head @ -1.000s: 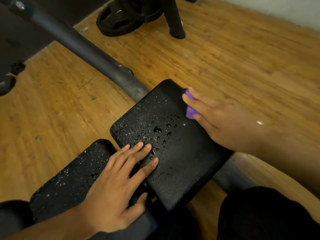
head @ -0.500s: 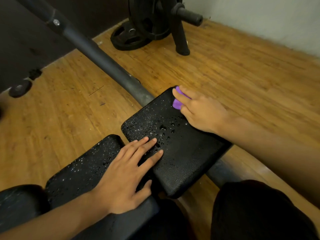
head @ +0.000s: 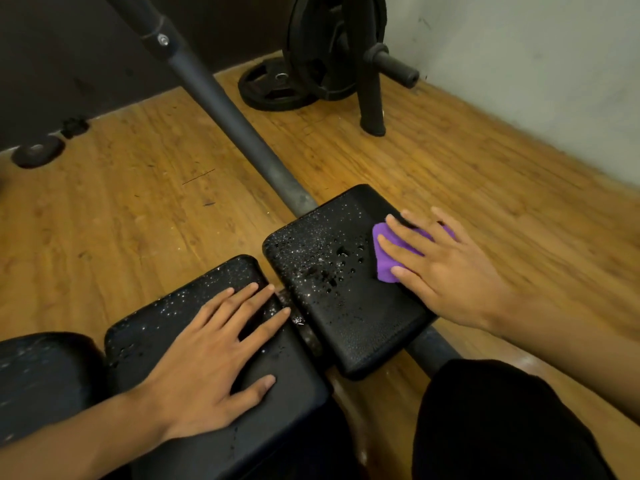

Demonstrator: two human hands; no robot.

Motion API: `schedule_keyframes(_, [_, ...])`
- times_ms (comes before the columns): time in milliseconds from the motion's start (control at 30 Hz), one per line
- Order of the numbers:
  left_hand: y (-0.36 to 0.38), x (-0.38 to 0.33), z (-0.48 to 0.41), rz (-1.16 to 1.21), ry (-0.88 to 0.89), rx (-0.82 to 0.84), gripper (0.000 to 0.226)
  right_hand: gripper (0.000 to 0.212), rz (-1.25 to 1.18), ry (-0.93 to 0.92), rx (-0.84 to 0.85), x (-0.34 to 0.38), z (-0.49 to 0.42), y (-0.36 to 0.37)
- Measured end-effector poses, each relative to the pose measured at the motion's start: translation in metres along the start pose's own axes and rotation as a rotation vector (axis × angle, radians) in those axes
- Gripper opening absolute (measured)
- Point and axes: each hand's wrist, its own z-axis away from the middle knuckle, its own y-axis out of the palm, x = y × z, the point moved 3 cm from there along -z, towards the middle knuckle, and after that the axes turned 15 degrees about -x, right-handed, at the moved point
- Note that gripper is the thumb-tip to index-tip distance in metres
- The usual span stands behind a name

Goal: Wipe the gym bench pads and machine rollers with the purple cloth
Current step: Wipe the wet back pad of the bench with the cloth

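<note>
Looking barely started imo: right hand (head: pixel 446 271) lies flat, fingers spread, pressing the cloth (head: pixel 384 265) onto the right side of the far pad (head: pixel 346 327), droplets (head: pixel 325 268) all over the rest, left hand (head: pixel 207 368) rests flat and empty on the wet near pad (head: pixel 166 317), rollers not touched yet I'd guess.

The right hand (head: pixel 450 268) presses the purple cloth (head: pixel 386 258) flat, fingers spread, against the far pad (head: pixel 360 327) near its right edge. Water droplets (head: pixel 325 268) bead across that pad's left half. The left hand (head: pixel 207 358) rests flat on the near pad (head: pixel 156 327), fingertips reaching its far edge. A dark frame bar (head: pixel 235 123) runs over the wooden floor (head: pixel 121 220) toward weight plates (head: pixel 322 46).
</note>
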Motion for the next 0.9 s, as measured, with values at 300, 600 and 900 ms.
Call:
schedule_keyframes(300, [0.012, 0.006, 0.007, 0.13, -0.08, -0.045, 0.082, 0.058, -0.175, 0.206, 0.188, -0.01, -0.073, 0.037])
schedule_keyframes(600, [0.01, 0.007, 0.01, 0.128, -0.085, -0.058, 0.081, 0.064, -0.186, 0.135, 0.188, 0.024, -0.018, 0.002])
schedule_keyframes(900, [0.018, 0.007, 0.005, 0.167, -0.087, -0.063, 0.076, 0.054, -0.144, 0.244, 0.188, 0.001, -0.068, 0.034])
